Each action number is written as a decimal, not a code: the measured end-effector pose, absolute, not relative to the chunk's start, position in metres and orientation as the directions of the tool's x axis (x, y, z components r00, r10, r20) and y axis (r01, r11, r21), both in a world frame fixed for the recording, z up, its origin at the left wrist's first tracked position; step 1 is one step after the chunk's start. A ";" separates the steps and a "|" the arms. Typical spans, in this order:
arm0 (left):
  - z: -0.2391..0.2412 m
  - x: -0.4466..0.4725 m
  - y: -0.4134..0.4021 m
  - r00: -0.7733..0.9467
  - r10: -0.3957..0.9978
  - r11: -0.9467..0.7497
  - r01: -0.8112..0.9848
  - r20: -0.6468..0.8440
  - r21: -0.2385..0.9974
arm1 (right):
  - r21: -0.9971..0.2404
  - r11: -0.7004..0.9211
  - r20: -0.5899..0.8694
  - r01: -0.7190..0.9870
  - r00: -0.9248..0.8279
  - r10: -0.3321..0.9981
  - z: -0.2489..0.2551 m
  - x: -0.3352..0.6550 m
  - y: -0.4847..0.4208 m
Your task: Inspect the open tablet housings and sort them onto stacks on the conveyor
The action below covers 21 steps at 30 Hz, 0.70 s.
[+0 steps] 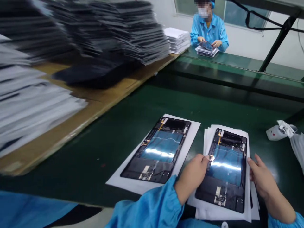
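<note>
A black tablet back housing point(226, 169), with a blue film panel and small gold circuit parts inside, lies over a stack of white sheets point(207, 213). My left hand point(193, 175) pinches its left edge between thumb and fingers. At the opposite edge is my right hand point(262, 177), thumb on the rim, index finger raised, the other fingers partly hidden behind the sheets. A second, similar tablet housing point(156, 150) rests on a white sheet point(193, 129) to the left, touched by neither hand.
Tall stacks of dark sheets point(140, 31) and white sheets point(35, 107) stand on a wooden board point(99, 110) at left. A white container with tissue point(276, 133) is at right on the green table point(90, 161). Across it, a co-worker point(209, 28) holds another panel.
</note>
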<state>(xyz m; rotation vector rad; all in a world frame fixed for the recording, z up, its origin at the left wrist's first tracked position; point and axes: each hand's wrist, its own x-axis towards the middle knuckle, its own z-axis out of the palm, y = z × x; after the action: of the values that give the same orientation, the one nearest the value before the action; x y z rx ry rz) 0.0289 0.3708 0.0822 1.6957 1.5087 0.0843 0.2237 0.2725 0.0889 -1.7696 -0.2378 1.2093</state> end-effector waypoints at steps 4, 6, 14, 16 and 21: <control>0.092 0.028 0.368 0.270 0.857 0.028 0.826 -0.439 0.563 | -0.756 -0.596 -0.647 -0.271 0.444 0.619 0.090 0.229 0.281; 0.099 0.028 0.362 0.267 0.880 0.013 0.813 -0.393 0.582 | -0.765 -0.612 -0.619 -0.201 0.491 0.613 0.092 0.231 0.280; 0.096 0.029 0.349 0.104 0.906 0.317 0.474 -0.410 0.822 | -0.808 -0.589 -0.390 0.022 0.729 0.562 0.114 0.204 0.251; 0.090 0.029 0.351 0.040 0.932 0.311 0.423 -0.361 0.851 | -0.837 -0.544 -0.423 -0.063 0.705 0.569 0.112 0.196 0.247; 0.088 0.020 0.367 0.140 0.880 0.433 0.155 -0.454 0.888 | -0.793 -0.394 -0.607 -0.464 0.546 0.578 0.104 0.194 0.252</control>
<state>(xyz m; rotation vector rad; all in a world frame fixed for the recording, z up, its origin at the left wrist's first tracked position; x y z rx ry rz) 0.0200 0.3670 0.0880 1.0201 1.3490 0.6833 0.1942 0.2518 0.1042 -1.6266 -0.0979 1.1245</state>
